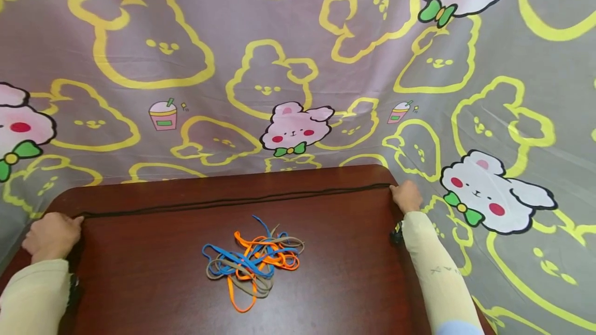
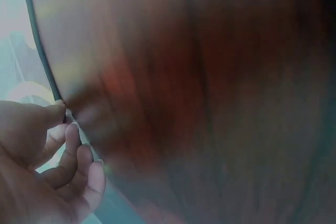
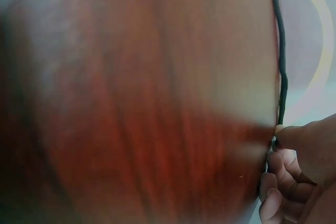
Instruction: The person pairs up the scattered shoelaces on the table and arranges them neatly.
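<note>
A long black shoelace [image 1: 242, 201] stretches across the far part of the table, doubled into two strands lying close together. At the left its end is pinched between thumb and forefinger of my left hand [image 1: 53, 234]. My right hand [image 1: 407, 196] pinches the other end near the far right corner. The left wrist view shows the black lace [image 2: 41, 45] running up from the thumb tip, with the other fingers curled below. In the right wrist view the lace [image 3: 282, 51] rises from the right thumb and forefinger. Both hands are far apart, near the table's side edges.
A loose tangle of blue, orange and grey-brown flat laces [image 1: 251, 262] lies mid-table, nearer to me than the black lace. The dark red wooden table [image 1: 153, 273] has rounded far corners. A cartoon-printed cloth [image 1: 195, 102] hangs behind it and along the right side.
</note>
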The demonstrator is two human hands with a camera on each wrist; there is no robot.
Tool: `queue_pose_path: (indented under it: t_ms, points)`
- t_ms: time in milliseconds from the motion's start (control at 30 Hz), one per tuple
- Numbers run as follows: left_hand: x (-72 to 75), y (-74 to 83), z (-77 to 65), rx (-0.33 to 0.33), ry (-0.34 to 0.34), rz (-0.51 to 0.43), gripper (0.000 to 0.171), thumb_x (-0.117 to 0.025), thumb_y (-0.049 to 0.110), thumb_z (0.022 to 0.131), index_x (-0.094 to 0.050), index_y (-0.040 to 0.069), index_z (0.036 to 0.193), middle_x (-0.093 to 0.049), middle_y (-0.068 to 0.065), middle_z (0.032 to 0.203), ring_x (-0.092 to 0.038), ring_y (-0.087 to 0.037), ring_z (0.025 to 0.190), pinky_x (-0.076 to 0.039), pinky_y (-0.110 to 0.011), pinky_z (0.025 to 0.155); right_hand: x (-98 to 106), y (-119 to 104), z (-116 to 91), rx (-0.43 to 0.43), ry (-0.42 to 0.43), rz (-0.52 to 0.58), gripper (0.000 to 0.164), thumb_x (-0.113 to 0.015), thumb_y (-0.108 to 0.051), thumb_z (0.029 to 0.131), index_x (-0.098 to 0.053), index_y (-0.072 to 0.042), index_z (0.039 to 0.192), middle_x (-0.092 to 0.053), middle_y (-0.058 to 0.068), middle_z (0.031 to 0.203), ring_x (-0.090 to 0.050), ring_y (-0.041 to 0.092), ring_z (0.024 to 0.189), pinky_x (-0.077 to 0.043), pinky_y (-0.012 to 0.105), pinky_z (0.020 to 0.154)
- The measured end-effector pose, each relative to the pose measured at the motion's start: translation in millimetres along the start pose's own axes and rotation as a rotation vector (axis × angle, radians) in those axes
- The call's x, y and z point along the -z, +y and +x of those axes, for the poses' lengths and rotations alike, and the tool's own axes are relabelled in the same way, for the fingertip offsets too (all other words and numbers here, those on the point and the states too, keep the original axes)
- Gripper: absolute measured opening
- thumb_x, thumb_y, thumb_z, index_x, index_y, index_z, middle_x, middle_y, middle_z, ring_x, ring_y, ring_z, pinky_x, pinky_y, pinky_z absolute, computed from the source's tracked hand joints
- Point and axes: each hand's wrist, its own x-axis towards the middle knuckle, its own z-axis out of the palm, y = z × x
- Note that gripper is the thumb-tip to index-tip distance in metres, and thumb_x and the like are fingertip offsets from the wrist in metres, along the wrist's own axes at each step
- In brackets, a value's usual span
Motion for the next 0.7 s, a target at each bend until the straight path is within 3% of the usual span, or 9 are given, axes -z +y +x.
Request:
queue_pose_path:
  t_ms: [167, 367, 500, 700]
  points:
    - [1.7, -1.6, -0.7, -0.019, 0.032, -0.008, 0.037, -0.057, 0.025, 0.104, -0.064, -0.005, 0.084, -0.060, -0.040, 0.101, -0.057, -0.061, 0.098, -0.045, -0.067, 0.080, 1, -1, -2, 0.027, -0.012, -0.012, 0.043, -0.055, -0.033, 0.104, -0.054, -0.005, 0.071, -0.060, 0.019, 0.079, -0.063, 0.042, 0.081, -0.049, 0.055, 0.069]
    - [4.2, -3.8, -1.7, -0.042, 0.052, -0.019, 0.040, -0.063, 0.032, 0.101, -0.065, -0.005, 0.084, -0.061, -0.039, 0.102, -0.057, -0.060, 0.096, -0.045, -0.066, 0.075, 5, -1, -5, 0.024, -0.015, -0.023, 0.046, -0.055, -0.036, 0.103, -0.048, -0.011, 0.065, -0.047, 0.006, 0.066, -0.055, 0.030, 0.069, -0.042, 0.045, 0.064]
    - [6.1, -2.7, -3.3, -0.048, 0.053, -0.011, 0.041, -0.065, 0.033, 0.100, -0.067, -0.006, 0.087, -0.061, -0.040, 0.104, -0.057, -0.060, 0.096, -0.045, -0.065, 0.074, 6, -2, -9, 0.025, 0.004, -0.013, 0.042, -0.056, -0.037, 0.102, -0.059, -0.008, 0.073, -0.059, 0.013, 0.076, -0.060, 0.034, 0.075, -0.045, 0.048, 0.066]
    - [14.6, 8.6, -16.0, -0.151, 0.105, -0.046, 0.035, -0.059, 0.022, 0.101, -0.063, -0.013, 0.097, -0.059, -0.044, 0.103, -0.056, -0.063, 0.090, -0.044, -0.066, 0.066, 13, -24, -28, 0.119, 0.060, 0.027, 0.030, -0.058, -0.026, 0.098, -0.069, -0.001, 0.110, -0.067, 0.024, 0.114, -0.065, 0.046, 0.100, -0.050, 0.060, 0.079]
